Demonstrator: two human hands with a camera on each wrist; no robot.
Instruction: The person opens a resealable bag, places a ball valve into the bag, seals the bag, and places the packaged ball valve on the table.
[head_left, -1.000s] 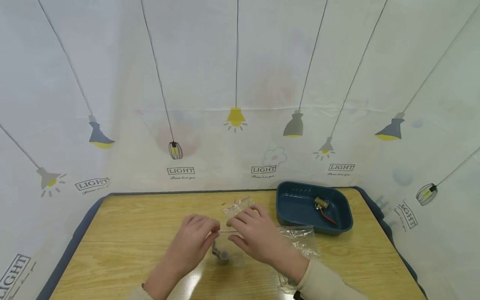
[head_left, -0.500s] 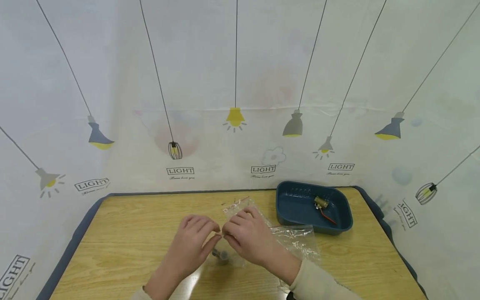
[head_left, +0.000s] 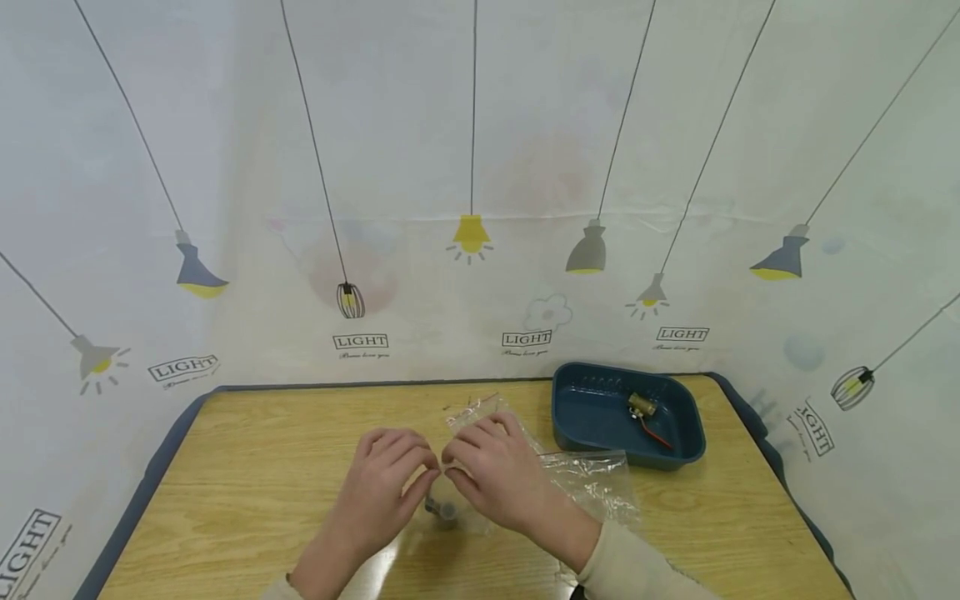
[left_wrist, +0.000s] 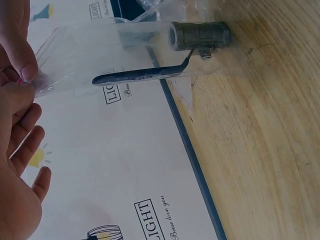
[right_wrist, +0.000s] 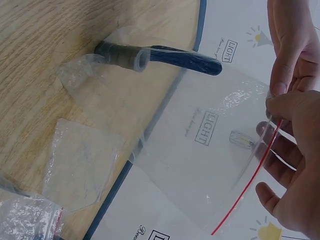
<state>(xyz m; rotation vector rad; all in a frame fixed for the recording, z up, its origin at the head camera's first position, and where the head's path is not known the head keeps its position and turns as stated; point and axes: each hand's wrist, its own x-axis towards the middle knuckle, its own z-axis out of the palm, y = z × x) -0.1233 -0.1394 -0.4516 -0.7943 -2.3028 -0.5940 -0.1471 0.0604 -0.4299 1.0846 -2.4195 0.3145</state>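
Observation:
Both hands pinch the top edge of a clear zip-lock bag (right_wrist: 200, 150) with a red line along its mouth. My left hand (head_left: 386, 483) and right hand (head_left: 502, 479) have their fingertips close together there. Inside the bag, at its lower end, sits a ball valve (left_wrist: 202, 36) with a grey metal body and a dark blue lever handle (left_wrist: 137, 75). The bag hangs below the fingers, the valve low over the wooden table. In the head view the hands partly hide the bag and the valve. The right wrist view shows the red line slanting away from the right hand's fingers.
A dark blue tray (head_left: 592, 446) stands at the back right of the wooden table (head_left: 247, 483). It holds a brass valve (head_left: 642, 406) with a red handle. Clear plastic bags (head_left: 600, 479) lie beside and behind the right hand. A printed cloth wall encloses the table.
One second ago the hands stood apart with the bag's red-lined edge stretched between them. Their fingertips have since come together along that edge, the right hand moving left. The tray has not moved.

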